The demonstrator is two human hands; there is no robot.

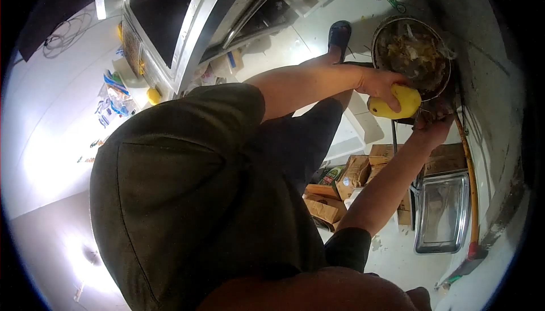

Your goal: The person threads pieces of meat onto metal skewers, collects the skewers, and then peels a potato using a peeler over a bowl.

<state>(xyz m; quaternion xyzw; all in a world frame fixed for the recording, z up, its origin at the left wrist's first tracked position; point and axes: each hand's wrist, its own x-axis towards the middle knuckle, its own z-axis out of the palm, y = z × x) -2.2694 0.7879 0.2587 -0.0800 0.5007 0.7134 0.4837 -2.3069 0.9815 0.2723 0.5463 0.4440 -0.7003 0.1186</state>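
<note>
Within our curled left hand (384,85) is smooth yellow produce (404,104); just beyond the hand, a round bin (374,47) holds scraps (417,49). Our right hand (434,129) is nearby, its grip unclear.

Wears a dark olive shirt (187,197) with short, loose sleeves (355,248) and a thin curved seam (120,197). Also has on dark shorts (301,140) and a dark open-heeled sandal (340,32).
</note>
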